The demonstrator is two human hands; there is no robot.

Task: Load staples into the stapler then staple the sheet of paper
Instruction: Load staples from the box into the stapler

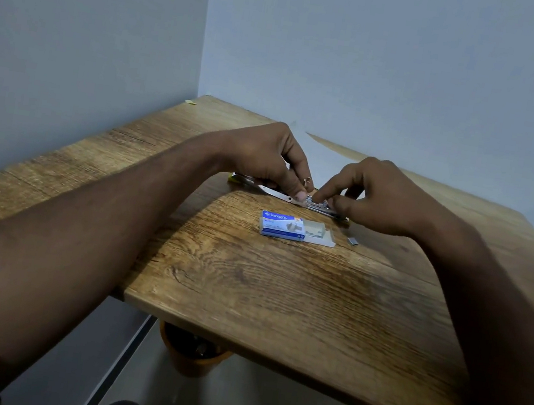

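Note:
The stapler [277, 192] lies opened out flat on the wooden table [280, 291], its metal staple channel facing up. My left hand [270, 157] pins it down, thumb pressed on the channel's middle. My right hand [373, 197] pinches a strip of staples [319, 203] with its fingertips over the channel's right half. Just in front lies a blue and white staple box [284, 226], its inner tray slid out to the right. A white sheet of paper [330, 161] rests behind my hands, mostly hidden by them.
A small loose strip of staples [352, 241] lies on the table to the right of the box. Grey walls meet in a corner behind the table. An orange pot [191, 354] stands on the floor under the table's front edge.

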